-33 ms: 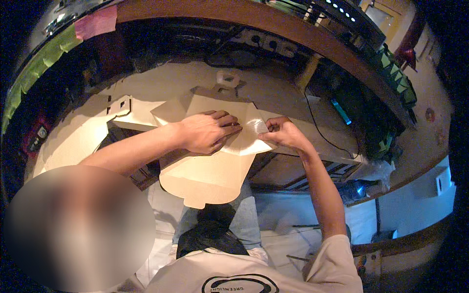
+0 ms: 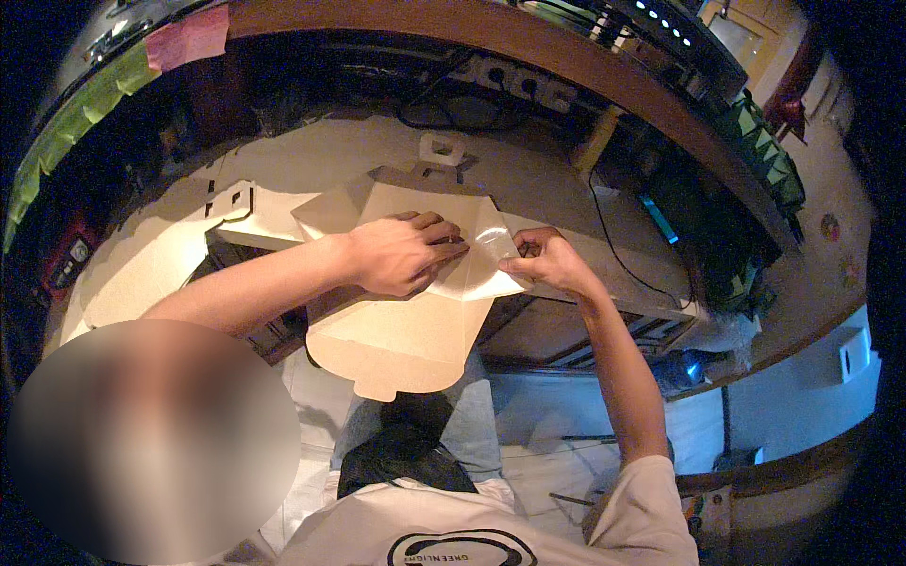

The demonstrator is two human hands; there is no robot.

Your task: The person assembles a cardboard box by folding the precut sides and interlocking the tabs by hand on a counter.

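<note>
A cream cardboard box blank (image 2: 406,344), partly folded, lies before me, with a rounded flap and small tab hanging toward my lap. At its far end is a handle piece (image 2: 441,151) with a cut-out. Palm down, my left hand (image 2: 406,255) rests on the middle of the cardboard, its fingers slightly bent and laid across the surface. Between thumb and fingers, my right hand (image 2: 552,261) pinches the right side flap of the blank. A glossy, shiny patch (image 2: 491,236) shows on the cardboard between the two hands.
Another cream cardboard piece (image 2: 142,269) with cut-outs lies on the left. A thin black cable (image 2: 613,250) runs down on the right, near a blue-lit strip (image 2: 660,219). Beyond the work surface stands a brown shelf edge (image 2: 377,21). A blurred round patch covers the lower left.
</note>
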